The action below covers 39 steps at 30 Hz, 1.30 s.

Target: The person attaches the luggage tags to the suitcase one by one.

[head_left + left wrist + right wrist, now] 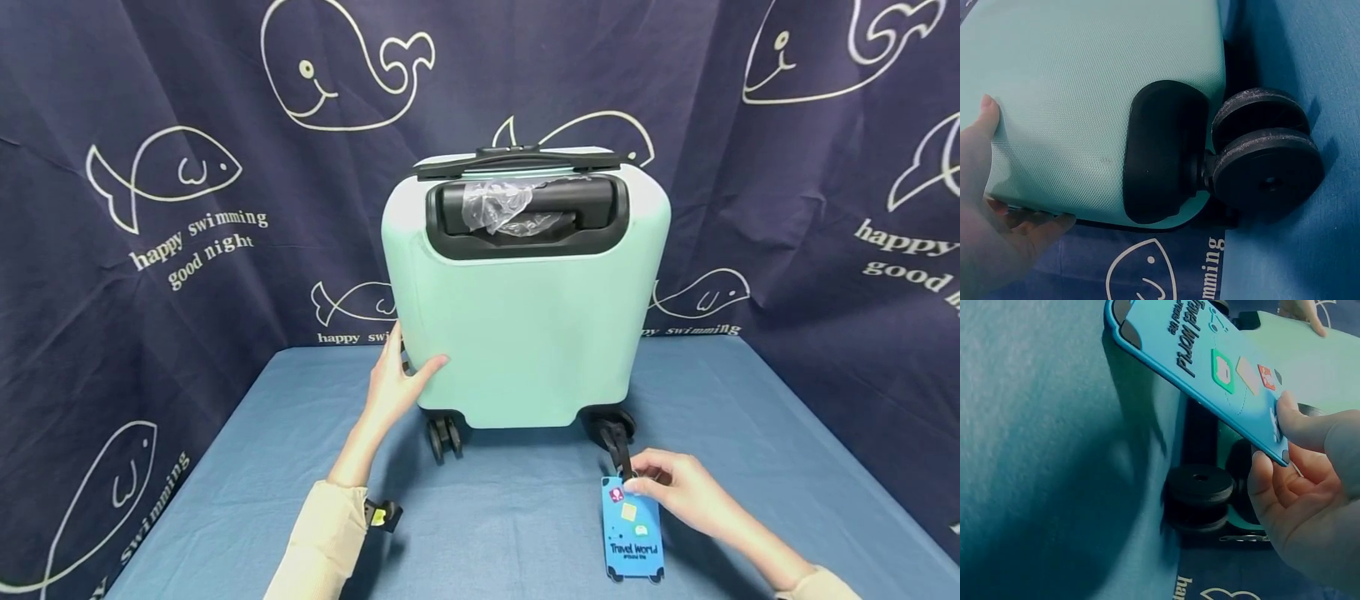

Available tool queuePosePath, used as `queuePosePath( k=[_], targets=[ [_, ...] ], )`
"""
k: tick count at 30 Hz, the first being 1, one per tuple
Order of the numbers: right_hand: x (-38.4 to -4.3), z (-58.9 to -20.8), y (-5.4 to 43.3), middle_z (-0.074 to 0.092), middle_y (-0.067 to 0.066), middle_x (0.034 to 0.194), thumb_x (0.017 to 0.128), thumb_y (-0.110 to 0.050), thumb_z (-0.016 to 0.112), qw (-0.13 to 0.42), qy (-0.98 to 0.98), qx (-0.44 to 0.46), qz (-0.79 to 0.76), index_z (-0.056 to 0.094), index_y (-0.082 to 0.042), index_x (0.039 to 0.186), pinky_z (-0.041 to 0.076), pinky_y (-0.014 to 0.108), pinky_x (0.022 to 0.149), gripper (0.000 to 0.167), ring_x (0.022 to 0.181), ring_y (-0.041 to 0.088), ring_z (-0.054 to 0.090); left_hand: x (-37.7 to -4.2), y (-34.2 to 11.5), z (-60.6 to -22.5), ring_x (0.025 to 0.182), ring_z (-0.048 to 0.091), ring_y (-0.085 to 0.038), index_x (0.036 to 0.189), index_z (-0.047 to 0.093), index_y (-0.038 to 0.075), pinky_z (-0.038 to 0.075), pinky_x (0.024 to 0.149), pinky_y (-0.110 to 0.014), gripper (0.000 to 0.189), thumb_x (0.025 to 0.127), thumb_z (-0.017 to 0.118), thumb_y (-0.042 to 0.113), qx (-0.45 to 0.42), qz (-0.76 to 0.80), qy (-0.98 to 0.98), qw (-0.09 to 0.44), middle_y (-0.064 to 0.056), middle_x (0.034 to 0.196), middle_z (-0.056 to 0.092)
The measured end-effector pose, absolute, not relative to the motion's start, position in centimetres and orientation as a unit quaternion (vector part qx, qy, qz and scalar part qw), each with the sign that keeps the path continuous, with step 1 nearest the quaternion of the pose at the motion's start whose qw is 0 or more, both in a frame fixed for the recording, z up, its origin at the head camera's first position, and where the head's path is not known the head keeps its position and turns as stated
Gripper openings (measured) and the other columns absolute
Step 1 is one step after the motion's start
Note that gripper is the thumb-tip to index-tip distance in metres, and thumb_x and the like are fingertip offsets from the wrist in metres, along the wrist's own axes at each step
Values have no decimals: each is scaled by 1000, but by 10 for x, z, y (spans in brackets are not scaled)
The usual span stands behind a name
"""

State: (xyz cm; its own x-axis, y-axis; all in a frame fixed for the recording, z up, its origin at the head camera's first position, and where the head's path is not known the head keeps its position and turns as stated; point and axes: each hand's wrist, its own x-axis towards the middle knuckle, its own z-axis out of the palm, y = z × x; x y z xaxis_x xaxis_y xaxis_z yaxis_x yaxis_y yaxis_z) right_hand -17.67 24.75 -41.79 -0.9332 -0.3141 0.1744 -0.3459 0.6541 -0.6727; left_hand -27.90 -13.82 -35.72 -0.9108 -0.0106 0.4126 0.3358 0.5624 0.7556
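A mint-green suitcase [536, 333] stands upright on its wheels, with a black handle strip on top and a recessed pull handle partly wrapped in clear plastic. My left hand [393, 379] grips its lower left edge, thumb on the front face and fingers round the side, above a black double wheel [1266, 156]. At the lower right, my right hand [678, 483] pinches the top end of a blue luggage tag [632, 537] printed "Travel World". The tag's black strap [617, 446] runs up to the right front wheel [1199, 490]; how it is fastened there cannot be seen.
Blue cloth covers the table [495, 517]. Behind and on both sides hangs a dark blue curtain [210, 333] with white whale and fish drawings. A small black device with a yellow mark [381, 517] sits at the left wrist.
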Motion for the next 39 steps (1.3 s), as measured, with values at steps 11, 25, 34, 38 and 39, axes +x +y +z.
queuePosePath(
  k=[11,25,34,38,39],
  targets=[
    [-174,-405,251,58,-17,74,77,-18,76,143,-901,213,350,66,-25,81,45,18,59,14,67,-2,50,-280,-139,-358,129,44,-24,150,18,27,44,99,-41,91,79,68,54,-98,-464,-861,184,-1,151,31],
    [-178,-382,248,60,-15,74,72,-4,78,219,-872,245,363,67,-23,82,41,14,58,24,64,-1,51,-278,-138,-356,129,45,-25,150,17,27,43,100,-41,91,79,68,53,-92,-466,-861,180,-1,152,30],
    [-180,-362,244,62,-11,78,70,2,78,256,-847,287,368,68,-24,86,39,14,60,32,68,-1,50,-277,-139,-357,129,45,-26,150,13,31,43,100,-42,92,79,66,56,-86,-463,-864,175,0,154,26],
    [-180,-352,243,64,-14,84,71,2,77,258,-854,277,357,68,-26,88,40,14,62,33,69,-2,50,-278,-139,-358,128,46,-27,150,13,34,43,100,-43,92,78,66,57,-88,-466,-863,176,1,153,27],
    [-181,-350,243,65,-14,85,72,2,77,259,-856,272,355,69,-26,89,39,14,62,33,69,-1,50,-278,-139,-358,128,46,-27,150,14,34,43,100,-43,92,78,66,57,-87,-465,-863,178,1,153,27]
  ],
)
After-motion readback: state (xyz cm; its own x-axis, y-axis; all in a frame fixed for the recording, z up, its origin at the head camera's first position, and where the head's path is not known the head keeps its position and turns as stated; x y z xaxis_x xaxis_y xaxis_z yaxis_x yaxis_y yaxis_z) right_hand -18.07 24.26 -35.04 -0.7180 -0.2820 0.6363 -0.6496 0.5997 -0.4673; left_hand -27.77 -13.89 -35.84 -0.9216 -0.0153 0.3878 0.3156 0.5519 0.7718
